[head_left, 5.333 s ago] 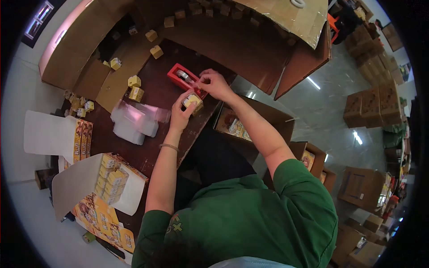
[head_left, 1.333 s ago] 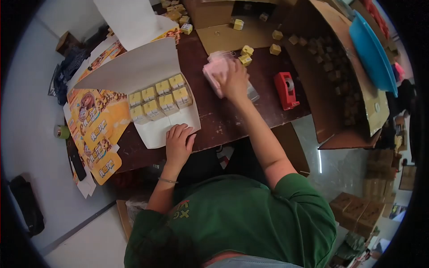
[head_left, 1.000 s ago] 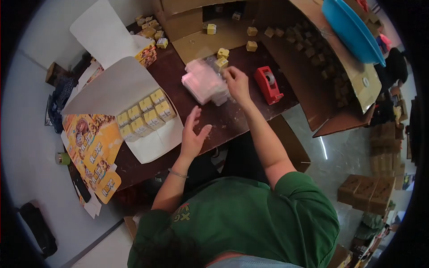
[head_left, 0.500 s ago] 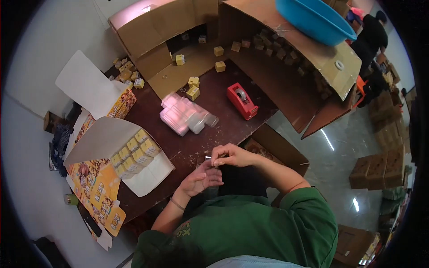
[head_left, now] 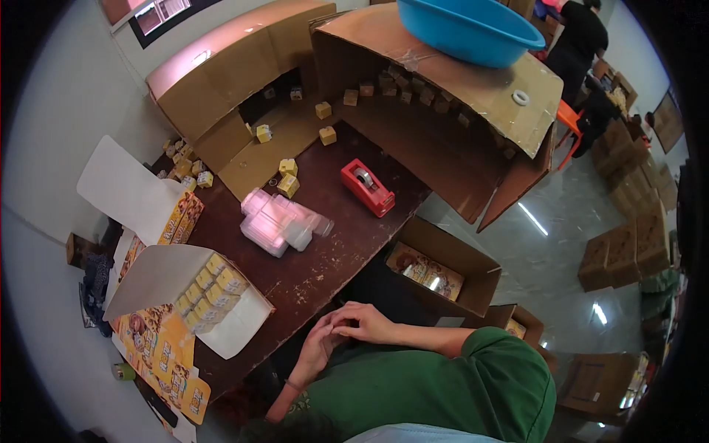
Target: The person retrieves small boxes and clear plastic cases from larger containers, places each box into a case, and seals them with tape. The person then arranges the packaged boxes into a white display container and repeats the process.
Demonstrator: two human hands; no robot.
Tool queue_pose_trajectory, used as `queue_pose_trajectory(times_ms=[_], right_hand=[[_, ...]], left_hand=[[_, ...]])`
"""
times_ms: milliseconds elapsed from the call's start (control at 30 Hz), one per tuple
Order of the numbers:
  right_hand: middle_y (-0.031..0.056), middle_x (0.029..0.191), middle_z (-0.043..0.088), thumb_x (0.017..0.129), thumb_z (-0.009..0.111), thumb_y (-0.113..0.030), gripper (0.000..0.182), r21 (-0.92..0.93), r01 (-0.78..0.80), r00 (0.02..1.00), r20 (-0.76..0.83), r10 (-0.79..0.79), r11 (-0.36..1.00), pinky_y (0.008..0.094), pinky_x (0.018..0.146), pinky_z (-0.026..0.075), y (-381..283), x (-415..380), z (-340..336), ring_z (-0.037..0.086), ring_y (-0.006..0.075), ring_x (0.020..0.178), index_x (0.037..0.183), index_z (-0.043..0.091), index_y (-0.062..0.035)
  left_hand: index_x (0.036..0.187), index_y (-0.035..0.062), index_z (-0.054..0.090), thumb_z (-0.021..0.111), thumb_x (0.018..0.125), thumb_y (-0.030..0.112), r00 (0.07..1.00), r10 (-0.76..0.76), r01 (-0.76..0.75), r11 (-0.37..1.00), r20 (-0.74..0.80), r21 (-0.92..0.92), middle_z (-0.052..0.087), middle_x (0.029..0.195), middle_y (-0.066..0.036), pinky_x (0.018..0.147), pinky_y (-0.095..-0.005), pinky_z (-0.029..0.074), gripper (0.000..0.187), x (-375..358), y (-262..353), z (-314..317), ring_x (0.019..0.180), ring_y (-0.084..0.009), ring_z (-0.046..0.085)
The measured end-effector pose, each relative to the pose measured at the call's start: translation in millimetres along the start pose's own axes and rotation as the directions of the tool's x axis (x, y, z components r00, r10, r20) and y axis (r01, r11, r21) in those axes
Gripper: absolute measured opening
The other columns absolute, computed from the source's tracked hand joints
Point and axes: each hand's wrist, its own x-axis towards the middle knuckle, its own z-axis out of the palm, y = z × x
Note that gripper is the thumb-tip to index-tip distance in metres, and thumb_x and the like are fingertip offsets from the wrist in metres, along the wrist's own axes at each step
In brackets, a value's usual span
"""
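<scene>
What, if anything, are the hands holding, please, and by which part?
It cannot be told: the left hand and right hand meet, and their fingers would hide anything small between them.

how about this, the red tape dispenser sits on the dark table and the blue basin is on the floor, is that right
Wrong place for the blue basin: the head view shows it on top of a cardboard box. The red tape dispenser does sit on the dark table.

- We see blue basin (head_left: pixel 473 37), white ring (head_left: pixel 516 97) near it
- person in black (head_left: pixel 577 46), orange chair (head_left: pixel 567 117) close by
- brown cartons (head_left: pixel 620 251) stacked on floor
- window (head_left: pixel 159 15), top left
- dark bundle (head_left: pixel 96 284), cloth we think, too dim
</scene>
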Motion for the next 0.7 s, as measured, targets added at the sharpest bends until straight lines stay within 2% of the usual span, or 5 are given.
queue_pose_trajectory(times_ms=[67, 233, 467, 567, 700], right_hand=[[0.0099, 0.109, 0.067, 0.094, 0.063, -0.017, 0.017, 0.122, -0.138, 0.965, -0.207, 0.161, 0.983, 0.0341, 0.089, 0.05, -2, 4, 3, 0.062, 0.024, 0.099, 0.104, 0.069, -0.0033], [0.0094, 0.113, 0.068, 0.103, 0.046, -0.028, 0.034, 0.021, 0.023, 0.966, 0.256, -0.028, 1.0, 0.0406, 0.099, 0.042, 20, 6, 32, 0.056, 0.0277, 0.112, 0.121, 0.066, -0.006], [0.0095, 0.119, 0.067, 0.099, 0.055, -0.024, 0.038, -0.158, 0.083, 0.983, 0.173, -0.055, 0.984, 0.0407, 0.101, 0.04, 8, -9, 33, 0.059, 0.0269, 0.112, 0.133, 0.058, -0.0086], [0.0145, 0.11, 0.07, 0.098, 0.056, -0.021, 0.032, 0.15, -0.208, 0.963, 0.206, 0.175, 0.967, 0.0373, 0.086, 0.053, 18, -4, 25, 0.068, 0.0292, 0.098, 0.124, 0.065, -0.0057], [0.0123, 0.118, 0.069, 0.099, 0.056, -0.023, 0.031, 0.103, -0.04, 0.992, 0.126, 0.027, 0.994, 0.0385, 0.096, 0.048, 26, -1, 23, 0.063, 0.0275, 0.112, 0.122, 0.066, -0.0053]], left_hand=[[0.139, 0.0003, 0.043, 0.05, 0.096, 0.022, 0.999, -0.035, 0.035, 0.999, 0.01, -0.001, 0.058, 0.123, -0.011, 0.104, -0.0435, 0.042, 0.049, -3, -5, -6, 0.116, -0.0253, 0.058], [0.131, 0.0014, 0.051, 0.047, 0.098, 0.018, 0.999, -0.05, 0.048, 0.986, -0.008, -0.161, 0.06, 0.117, -0.01, 0.103, -0.0407, 0.043, 0.037, 7, -24, -29, 0.114, -0.0244, 0.058], [0.143, 0.0044, 0.035, 0.038, 0.103, 0.04, 0.989, 0.032, 0.006, 0.966, 0.142, -0.258, 0.052, 0.132, -0.012, 0.108, -0.0435, 0.039, 0.054, -14, -20, -10, 0.124, -0.0253, 0.051], [0.15, 0.0075, 0.021, 0.05, 0.1, 0.043, 0.985, -0.011, 0.01, 1.0, 0.174, 0.006, 0.045, 0.14, -0.011, 0.108, -0.044, 0.042, 0.069, -2, -60, -61, 0.131, -0.0272, 0.047], [0.149, 0.0082, 0.024, 0.065, 0.095, 0.028, 0.968, 0.182, -0.211, 0.962, 0.17, 0.171, 0.044, 0.14, -0.01, 0.102, -0.0397, 0.048, 0.071, 3, -38, -31, 0.129, -0.0236, 0.048]])
